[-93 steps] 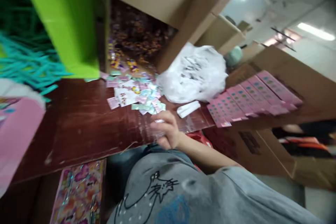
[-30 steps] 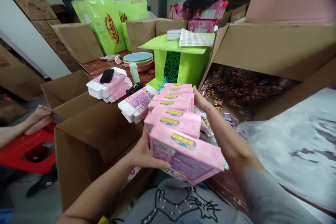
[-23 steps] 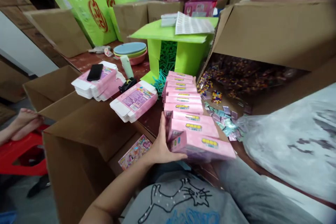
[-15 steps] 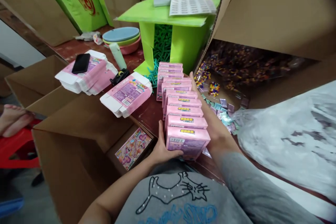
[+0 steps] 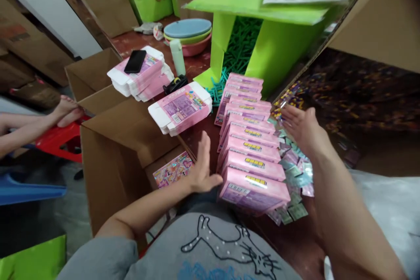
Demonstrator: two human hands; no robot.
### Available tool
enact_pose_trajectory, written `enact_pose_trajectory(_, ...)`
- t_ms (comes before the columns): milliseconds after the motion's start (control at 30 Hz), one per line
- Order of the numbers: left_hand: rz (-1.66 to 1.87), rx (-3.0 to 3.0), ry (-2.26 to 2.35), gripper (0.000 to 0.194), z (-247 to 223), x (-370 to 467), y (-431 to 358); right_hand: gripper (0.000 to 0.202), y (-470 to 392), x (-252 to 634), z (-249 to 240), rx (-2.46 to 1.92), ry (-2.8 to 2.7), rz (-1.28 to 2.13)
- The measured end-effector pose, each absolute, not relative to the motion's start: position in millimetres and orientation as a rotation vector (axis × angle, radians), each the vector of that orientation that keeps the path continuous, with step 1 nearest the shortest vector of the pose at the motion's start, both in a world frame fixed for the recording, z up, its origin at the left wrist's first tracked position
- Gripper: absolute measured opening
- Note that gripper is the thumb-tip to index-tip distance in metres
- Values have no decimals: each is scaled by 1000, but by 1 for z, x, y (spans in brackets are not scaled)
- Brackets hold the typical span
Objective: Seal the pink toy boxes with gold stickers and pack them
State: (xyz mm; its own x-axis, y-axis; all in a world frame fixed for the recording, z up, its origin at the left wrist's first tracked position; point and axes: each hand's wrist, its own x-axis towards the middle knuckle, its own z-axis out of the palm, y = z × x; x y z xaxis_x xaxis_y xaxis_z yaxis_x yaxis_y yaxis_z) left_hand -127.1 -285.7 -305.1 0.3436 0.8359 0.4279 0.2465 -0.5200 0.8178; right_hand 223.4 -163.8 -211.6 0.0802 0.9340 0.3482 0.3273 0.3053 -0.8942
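Note:
A row of several pink boxes [image 5: 252, 166] with yellow logos stands on the dark red table, leaning one against another. To the left of the nearest boxes is my left hand [image 5: 203, 168], fingers stretched and thumb spread, holding nothing. On the other side, my right hand [image 5: 303, 129] is raised apart from the row with its fingers extended. Small shiny packets [image 5: 293, 166] lie scattered between the row and my right forearm. A stack of flattened pink cartons [image 5: 183, 107] lies left of the row.
An open cardboard box [image 5: 111, 153] stands at the left, a colourful printed box [image 5: 173, 168] inside. Behind are another carton stack with a phone [image 5: 135, 61], a green bottle [image 5: 178, 57], basins [image 5: 188, 30] and a lime-green box [image 5: 275, 52]. A person's feet [image 5: 68, 111] rest on a red stool.
Both hands have come off the pink boxes and opened, the left moving to the left side, the right outward to the right. The camera view has shifted, and more packets show.

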Motion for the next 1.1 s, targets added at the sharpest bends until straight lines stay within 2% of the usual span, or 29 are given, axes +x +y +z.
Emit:
enact_pose_trajectory(67,1332,2230,1069,110,-262,-146,-237,71,-185,241,-199,-1231,-1431,628)
enact_pose_trajectory(167,1510,2511,1108,86,-171,-138,-155,53,-209,243,-175,-1193,-1472,506)
enact_pose_trajectory(300,1199,2814,985,63,-40,-65,-68,47,-219,217,-152,-1115,-1672,348)
enact_pose_trajectory(400,975,2844,1257,55,25,-12,-31,37,-226,207,-150,-1099,-1848,191)
enact_pose_trajectory(500,918,2750,1446,37,50,13,-13,28,-240,217,-157,-1077,-1969,76)
enact_pose_trajectory(700,1014,2690,1469,17,62,20,-5,25,-259,252,-166,-1128,-2037,44)
enact_pose_trajectory(900,887,2709,1426,24,90,17,3,22,-253,239,-165,-1068,-2016,104)
enact_pose_trajectory(1000,1067,2674,1482,14,108,8,-8,21,-255,234,-163,-1014,-2016,94)
enact_pose_trajectory(1100,1298,2667,1502,14,124,-15,-44,17,-263,241,-158,-975,-1933,56)
